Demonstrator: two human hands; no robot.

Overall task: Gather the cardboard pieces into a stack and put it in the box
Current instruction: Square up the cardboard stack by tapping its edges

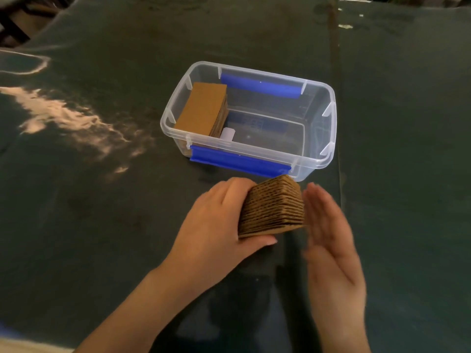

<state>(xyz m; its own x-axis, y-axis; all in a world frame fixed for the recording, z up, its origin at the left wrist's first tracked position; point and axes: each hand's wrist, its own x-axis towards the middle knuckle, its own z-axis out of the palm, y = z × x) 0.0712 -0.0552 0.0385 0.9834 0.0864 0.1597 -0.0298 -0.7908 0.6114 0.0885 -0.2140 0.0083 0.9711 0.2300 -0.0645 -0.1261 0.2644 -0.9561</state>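
Observation:
A stack of brown corrugated cardboard pieces stands on edge on the dark green cloth, just in front of the box. My left hand grips the stack from its left side, thumb under the near edge. My right hand is flat and open, its palm facing the stack's right side, slightly blurred, touching or almost touching it. The clear plastic box with blue latches sits beyond. Another cardboard stack leans in the box's left end, with a small white object beside it.
The dark green cloth covers the whole table, with a fold line running down the right side. A bright patch of light lies on the cloth at left. Dark furniture shows at the top left corner.

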